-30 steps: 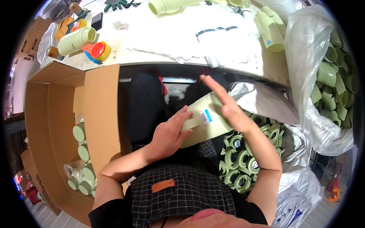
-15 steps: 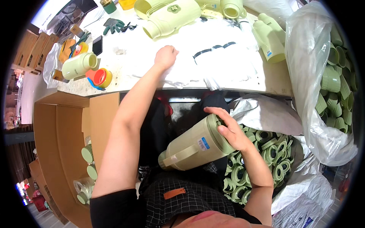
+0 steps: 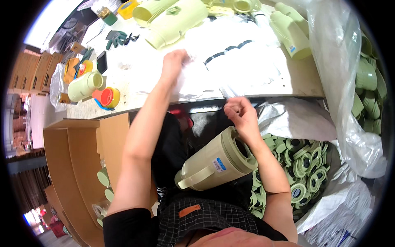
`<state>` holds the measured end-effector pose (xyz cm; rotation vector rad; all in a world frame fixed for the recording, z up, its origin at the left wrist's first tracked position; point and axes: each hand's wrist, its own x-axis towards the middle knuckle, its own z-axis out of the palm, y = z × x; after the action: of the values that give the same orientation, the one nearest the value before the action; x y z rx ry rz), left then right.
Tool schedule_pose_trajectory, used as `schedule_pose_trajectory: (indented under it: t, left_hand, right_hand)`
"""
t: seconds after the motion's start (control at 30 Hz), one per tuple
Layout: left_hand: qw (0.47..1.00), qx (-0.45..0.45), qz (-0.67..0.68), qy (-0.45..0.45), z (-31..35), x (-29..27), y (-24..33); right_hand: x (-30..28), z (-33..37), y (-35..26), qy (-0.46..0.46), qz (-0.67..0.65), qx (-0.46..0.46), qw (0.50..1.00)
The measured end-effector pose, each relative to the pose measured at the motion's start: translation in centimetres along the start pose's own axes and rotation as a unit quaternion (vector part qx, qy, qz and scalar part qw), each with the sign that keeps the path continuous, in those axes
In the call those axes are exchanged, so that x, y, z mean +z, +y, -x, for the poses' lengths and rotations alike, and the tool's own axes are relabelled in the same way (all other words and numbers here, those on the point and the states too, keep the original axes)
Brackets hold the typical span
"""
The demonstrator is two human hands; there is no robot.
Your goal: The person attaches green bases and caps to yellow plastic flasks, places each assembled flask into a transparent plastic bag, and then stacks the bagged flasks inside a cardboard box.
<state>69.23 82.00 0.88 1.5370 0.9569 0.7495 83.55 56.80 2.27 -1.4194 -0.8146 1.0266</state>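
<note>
With the left hand (image 3: 175,61) stretched far out gripping clear plastic bags (image 3: 230,70) on the table (image 3: 304,80) and the right hand (image 3: 238,113) pinching their near edge, the unheld pale-green thermos jug (image 3: 218,162) on the lap could roll off.

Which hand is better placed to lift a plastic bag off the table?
Left. The left hand lies on the clear plastic bags on the table. The right hand is closed at the table edge, above the jug on the lap.
</note>
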Motion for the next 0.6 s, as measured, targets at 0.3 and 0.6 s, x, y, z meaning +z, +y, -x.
schedule_pose_trajectory:
  t: [0.3,0.6]
  left_hand:
    - [0.934,0.074,0.306,-0.171,16.2,6.4,3.8]
    - [0.972,0.075,0.112,-0.193,17.2,2.8,4.4]
  right_hand:
    - [-0.6,1.3,-2.2,-0.022,-0.067,0.084,0.994]
    - [-9.9,0.7,5.5,0.271,-0.51,0.074,0.813]
